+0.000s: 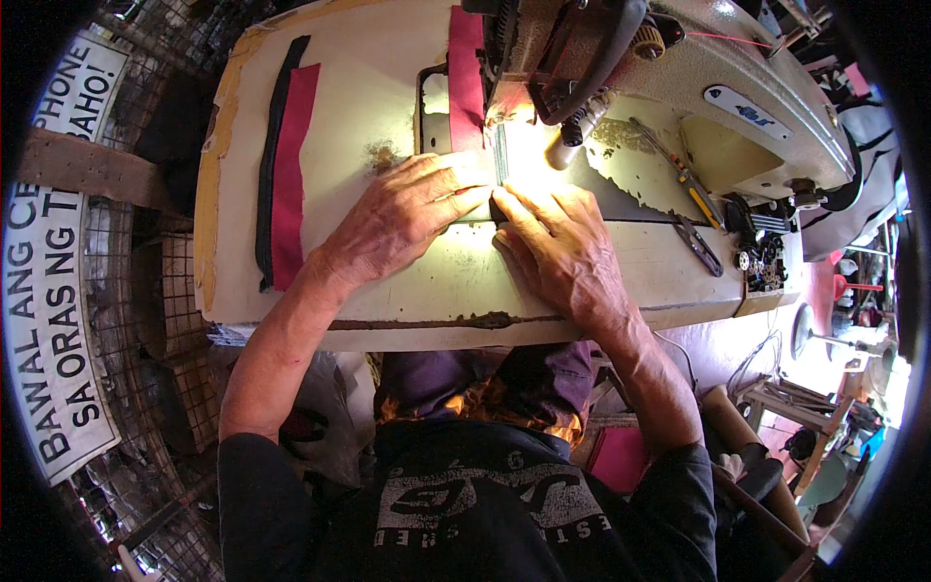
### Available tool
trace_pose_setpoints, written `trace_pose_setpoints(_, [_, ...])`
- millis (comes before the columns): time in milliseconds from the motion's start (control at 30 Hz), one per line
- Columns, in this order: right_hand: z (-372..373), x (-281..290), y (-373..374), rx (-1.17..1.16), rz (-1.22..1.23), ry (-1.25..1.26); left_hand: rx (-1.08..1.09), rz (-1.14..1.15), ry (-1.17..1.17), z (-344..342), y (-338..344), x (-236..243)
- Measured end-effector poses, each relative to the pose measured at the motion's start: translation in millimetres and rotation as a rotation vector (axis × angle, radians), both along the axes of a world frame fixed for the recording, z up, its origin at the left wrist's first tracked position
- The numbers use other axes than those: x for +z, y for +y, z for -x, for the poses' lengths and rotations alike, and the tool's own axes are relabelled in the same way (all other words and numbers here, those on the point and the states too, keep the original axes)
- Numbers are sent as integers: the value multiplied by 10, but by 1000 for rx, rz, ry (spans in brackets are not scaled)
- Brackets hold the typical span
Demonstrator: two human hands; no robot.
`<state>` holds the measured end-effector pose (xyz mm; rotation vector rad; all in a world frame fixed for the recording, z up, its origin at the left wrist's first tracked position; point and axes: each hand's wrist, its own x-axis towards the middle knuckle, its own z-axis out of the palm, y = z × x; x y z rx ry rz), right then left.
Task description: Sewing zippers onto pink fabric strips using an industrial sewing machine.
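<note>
My left hand (412, 209) rests on the sewing machine bed with fingers bent toward the needle area. Its fingertips press on the near end of a red and dark fabric strip (466, 82), which runs away from me along the left of the machine head. Close against it, my right hand (562, 242) pinches the strip's dark edge (501, 155) between thumb and fingers. A sewing machine (742, 82) spans the far right, its head above the strip. Glare washes out the needle and presser foot, and my fingers cover the strip's near end.
On the table (359, 272), a second red and black strip (295, 175) lies to the left. Thread snips (698, 246) and a yellow-handled screwdriver (696, 197) lie right of my right hand, near a bobbin winder (761, 259). A wire grille (184, 330) stands at far left.
</note>
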<state>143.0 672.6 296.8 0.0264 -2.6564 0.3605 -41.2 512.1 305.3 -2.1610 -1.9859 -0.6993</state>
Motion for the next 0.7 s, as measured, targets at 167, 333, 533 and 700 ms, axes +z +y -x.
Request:
trace_pose_setpoints(167, [20,1,5,18,-18,40,-9,-5,22,9,-4,18])
trace_pose_setpoints(333, [24,7,33,57,1,-15,-40,28,-33,40,-17,5])
trace_pose_setpoints(533, [-3,97,69,66,-12,-93,-76,95,59,91,-49,68])
trace_pose_setpoints(700, [63,180,99,83,-29,-172,-126,128,25,148,1,98])
